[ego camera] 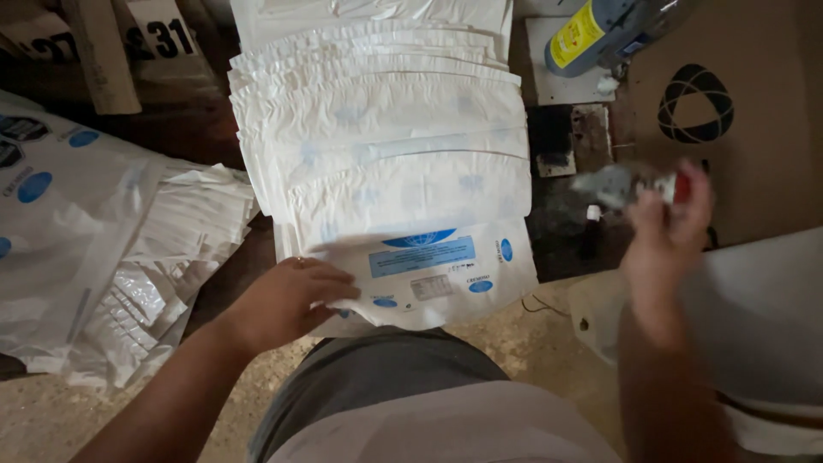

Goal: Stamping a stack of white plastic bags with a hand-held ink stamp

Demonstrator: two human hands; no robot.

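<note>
A fanned row of white plastic bags (386, 129) with blue print lies overlapped in front of me, running away from my lap. My left hand (287, 300) rests flat on the nearest bag (437, 270), fingers on its lower left corner. My right hand (664, 231) is raised at the right and blurred. It grips a small silvery object with a red part (630, 184); I cannot tell what that object is.
A heap of more white bags (129, 257) lies at the left. A brown cardboard box (729, 129) stands at the right, with a blue-and-yellow cylinder (600, 34) above it. A white container (754, 317) sits at lower right. The floor is sandy concrete.
</note>
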